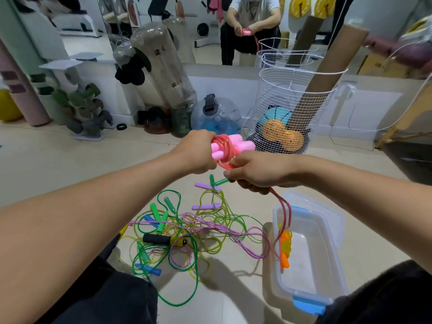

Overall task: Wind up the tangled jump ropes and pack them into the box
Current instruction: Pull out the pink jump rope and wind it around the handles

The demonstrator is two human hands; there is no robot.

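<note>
While the left hand grasps the pink handles with red rope coiled round them, the right hand pinches the rope's loose run, which trails down to the clear box on the floor. Beside the box lie tangled ropes.

A white wire basket holds 2 balls and a cardboard tube.
</note>
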